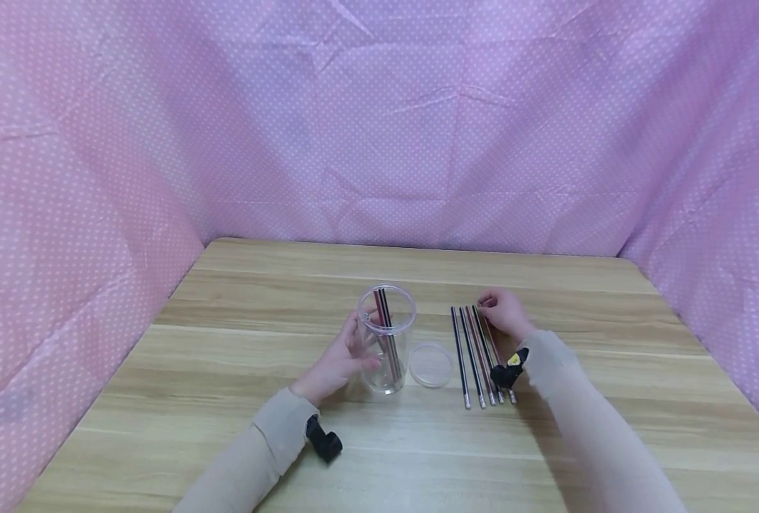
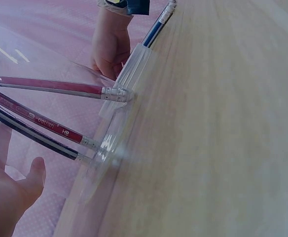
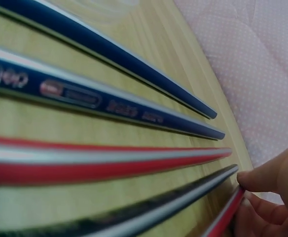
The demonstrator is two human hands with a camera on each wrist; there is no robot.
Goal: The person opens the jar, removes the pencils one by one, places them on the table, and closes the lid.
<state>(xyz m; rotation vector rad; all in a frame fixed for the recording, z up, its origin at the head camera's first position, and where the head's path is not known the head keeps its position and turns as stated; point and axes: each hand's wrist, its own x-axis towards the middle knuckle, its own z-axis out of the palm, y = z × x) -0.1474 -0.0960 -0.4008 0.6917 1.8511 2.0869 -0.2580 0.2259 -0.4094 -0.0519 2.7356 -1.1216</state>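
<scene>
A tall clear plastic jar [image 1: 400, 381] stands upright on the table with several pencils [image 2: 50, 127], red and dark, leaning inside it. My left hand [image 1: 343, 363] holds the jar from its left side, thumb in front and fingers round the back. To the right, several pencils lie in a row, among them a blue pencil [image 3: 109, 48] and a black one [image 3: 149, 212], eraser ends towards me. At the row's right end, my right hand [image 1: 504, 312] pinches the far tip of a red pencil [image 3: 225, 215] between thumb and finger.
A round clear lid [image 1: 432, 385] lies flat between the jar and the pencil row. The wooden table [image 1: 257, 306] ends at a pink dotted cloth [image 1: 405, 142] that hangs behind and along both sides.
</scene>
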